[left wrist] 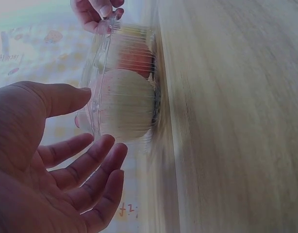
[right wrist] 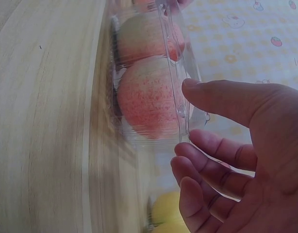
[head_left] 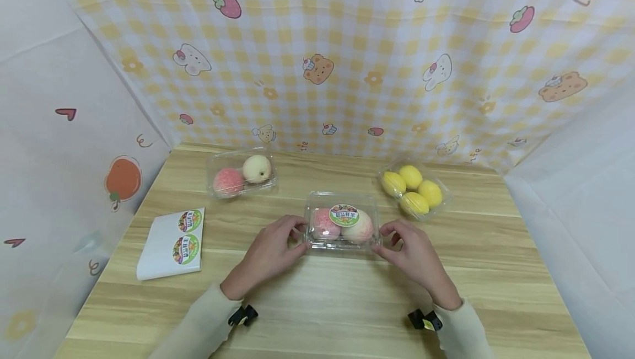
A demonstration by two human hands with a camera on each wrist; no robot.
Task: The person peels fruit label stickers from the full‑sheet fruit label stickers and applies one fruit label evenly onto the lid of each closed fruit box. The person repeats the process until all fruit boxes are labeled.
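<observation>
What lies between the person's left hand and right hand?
Between the left hand and the right hand lies a clear rectangular plastic box containing two pink-and-cream peaches, with a round colourful sticker; the head view shows this.

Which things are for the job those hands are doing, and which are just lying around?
In the job:
- labelled peach box, between left hand and right hand
- sticker sheet, probably: its labels match

Lying around now:
- unlabelled peach box
- box of four lemons

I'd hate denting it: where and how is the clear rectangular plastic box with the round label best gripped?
Probably the jutting rim at both short ends, left hand and right hand from their own sides: the clear box lies flat, its length crosswise.
</observation>
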